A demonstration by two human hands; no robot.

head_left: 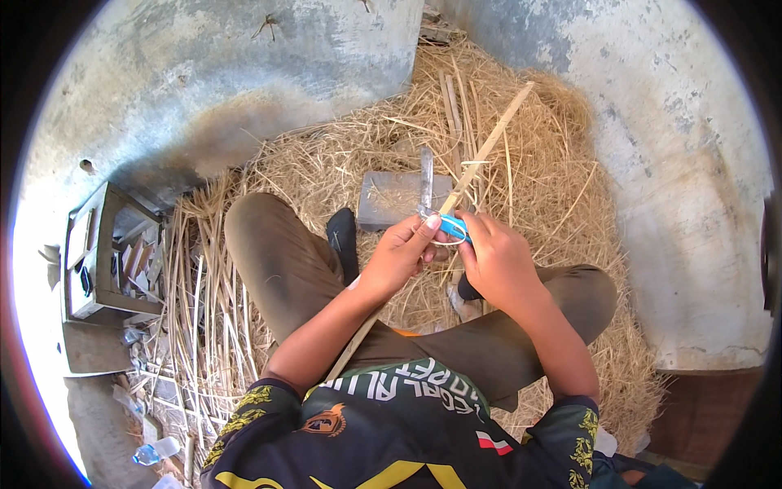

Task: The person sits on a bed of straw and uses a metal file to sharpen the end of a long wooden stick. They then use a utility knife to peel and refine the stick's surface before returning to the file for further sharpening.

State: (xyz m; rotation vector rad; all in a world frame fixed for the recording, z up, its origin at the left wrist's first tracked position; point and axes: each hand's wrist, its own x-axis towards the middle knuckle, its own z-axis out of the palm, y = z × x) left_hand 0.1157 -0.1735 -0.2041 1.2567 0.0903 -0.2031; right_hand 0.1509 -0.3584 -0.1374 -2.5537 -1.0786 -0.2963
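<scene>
Pale lettering [419,383] is printed across the chest of the dark shirt [383,444], with an orange emblem [325,420] on one side and a red-and-white patch [494,442] on the other. A clear bottle [156,451] is seen at the lower left; its markings are too small to be read.

The work space is bounded by a stained wall [244,65] on the far left and by a mottled wall [676,163] on the right. Loose straw [554,171] is spread between them and around the grey block [379,204]. A wooden box [102,293] is placed by the left wall, and long split pieces [208,326] are strewn from there toward the left knee.

A flat pale strip [489,151] is held up past the right edge of the block, its far end raised over the straw beyond the far right corner. It is pinched near its lower end by the left hand [395,257], thumb pressed down on the fingers. A blue handle [456,229], looped with white cord [448,242], is gripped by the curled fingers of the right hand [501,259]. A metal blade [427,175] is seen across the block's far edge; whether it is joined to the handle cannot be told, as that place is covered by fingers.
</scene>
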